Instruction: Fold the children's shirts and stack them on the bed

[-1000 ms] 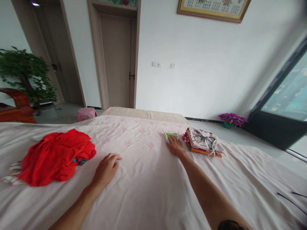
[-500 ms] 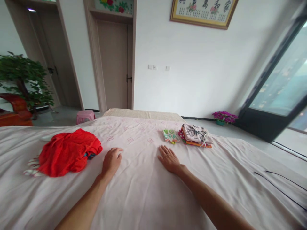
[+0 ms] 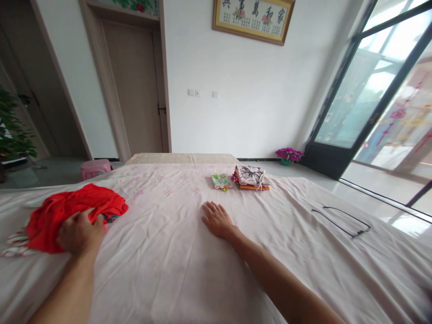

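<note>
A crumpled red garment (image 3: 69, 209) lies at the left of the pale pink sheet (image 3: 189, 265). My left hand (image 3: 80, 231) rests on its near edge, fingers curled into the cloth. My right hand (image 3: 218, 219) lies flat and spread on the sheet near the middle, holding nothing. Beyond it sit a small folded green floral cloth (image 3: 221, 181) and, just to its right, a stack of folded cloths (image 3: 251, 177) topped by a butterfly print.
A black cord (image 3: 340, 222) lies on the sheet at the right. A striped cloth (image 3: 13, 249) peeks from under the red garment. On the floor behind are a pink stool (image 3: 95, 167), purple flowers (image 3: 289, 155), a plant (image 3: 11, 135) and a glass door (image 3: 371, 103).
My left hand has moved left from the bare sheet onto the red garment. My right hand drew back from the green cloth toward me. The view has swung to the right.
</note>
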Tool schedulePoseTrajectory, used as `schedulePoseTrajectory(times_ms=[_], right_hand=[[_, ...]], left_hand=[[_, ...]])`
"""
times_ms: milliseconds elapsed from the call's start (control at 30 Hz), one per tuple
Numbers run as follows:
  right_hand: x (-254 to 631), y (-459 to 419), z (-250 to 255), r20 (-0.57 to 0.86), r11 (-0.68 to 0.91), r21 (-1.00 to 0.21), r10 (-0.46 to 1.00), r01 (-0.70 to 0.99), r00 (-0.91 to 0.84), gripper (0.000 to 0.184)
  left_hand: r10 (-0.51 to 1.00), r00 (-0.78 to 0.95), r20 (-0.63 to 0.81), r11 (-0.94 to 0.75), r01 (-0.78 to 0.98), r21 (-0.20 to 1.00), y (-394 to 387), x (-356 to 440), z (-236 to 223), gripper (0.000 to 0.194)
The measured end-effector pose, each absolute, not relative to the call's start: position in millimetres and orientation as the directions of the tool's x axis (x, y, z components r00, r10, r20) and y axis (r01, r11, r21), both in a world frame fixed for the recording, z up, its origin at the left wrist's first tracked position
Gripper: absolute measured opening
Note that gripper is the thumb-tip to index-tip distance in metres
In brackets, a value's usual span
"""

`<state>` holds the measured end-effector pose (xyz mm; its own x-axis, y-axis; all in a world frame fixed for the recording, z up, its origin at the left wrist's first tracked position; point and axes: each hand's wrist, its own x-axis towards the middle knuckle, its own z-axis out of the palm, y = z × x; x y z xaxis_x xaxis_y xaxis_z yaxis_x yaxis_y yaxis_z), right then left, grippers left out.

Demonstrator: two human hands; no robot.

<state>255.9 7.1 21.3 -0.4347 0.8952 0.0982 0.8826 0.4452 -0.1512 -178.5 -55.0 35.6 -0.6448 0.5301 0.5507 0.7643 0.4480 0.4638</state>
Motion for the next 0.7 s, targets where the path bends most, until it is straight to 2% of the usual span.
schedulePoseTrajectory(times_ms=[267, 467, 567, 700], right_hand=[[254.5, 0.2, 28.8, 0.127, 0.421, -0.175, 0.906, 0.890, -0.403, 0.055], [254.4, -2.1, 30.8, 0.157, 0.403, -0.197, 0.913, 0.894, -0.377, 0.052], [254.5, -1.9, 30.4, 0.176, 0.405, -0.192, 0.910, 0.894, -0.374, 0.052], [254.3, -2.0, 31.5, 0.181, 0.407, -0.183, 0.909, 0.895, -0.376, 0.051]], left_hand=[[0.421, -0.744, 0.519, 0.466, 0.668, 0.580, -54.3, -188.6, 33.1, 0.037], [0.366, -0.783, 0.503, 0.384, 0.619, 0.685, -58.8, -187.5, 31.4, 0.041], [0.319, -0.837, 0.445, 0.378, 0.543, 0.750, -58.3, -188.6, 29.1, 0.043], [0.310, -0.854, 0.418, 0.399, 0.516, 0.758, -57.8, -190.4, 27.7, 0.047]])
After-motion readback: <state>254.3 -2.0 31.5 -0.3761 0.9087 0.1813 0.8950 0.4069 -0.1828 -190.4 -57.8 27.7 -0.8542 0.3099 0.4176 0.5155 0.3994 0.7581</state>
